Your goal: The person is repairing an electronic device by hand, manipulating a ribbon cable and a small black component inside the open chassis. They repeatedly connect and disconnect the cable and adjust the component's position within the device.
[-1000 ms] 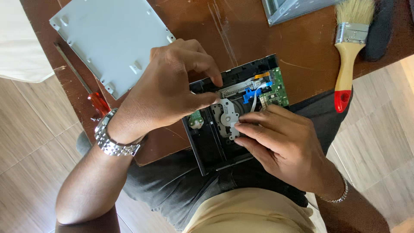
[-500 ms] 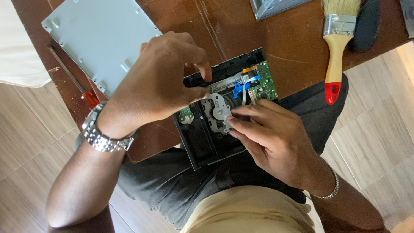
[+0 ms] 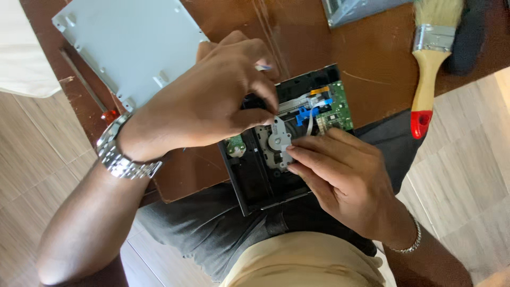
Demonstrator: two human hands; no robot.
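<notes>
Between both hands, an opened black drive (image 3: 265, 180) rests at the bench (image 3: 372, 69) edge: left hand (image 3: 212, 103) pinching a part inside, right hand (image 3: 340, 175) fingertips pressing its grey mechanism (image 3: 276, 141).

Off to the side there's a paintbrush (image 3: 429, 64) with a wooden handle, red tip and pale bristles, lying on the brown wooden table (image 3: 372, 69). A flat light-grey metal cover plate (image 3: 127, 48) sits at the top left, and a red-handled screwdriver (image 3: 87, 90) pokes out from under its edge. Something grey and metal (image 3: 353, 8) shows at the top, plus a dark object (image 3: 470, 34) just right of the brush.
</notes>
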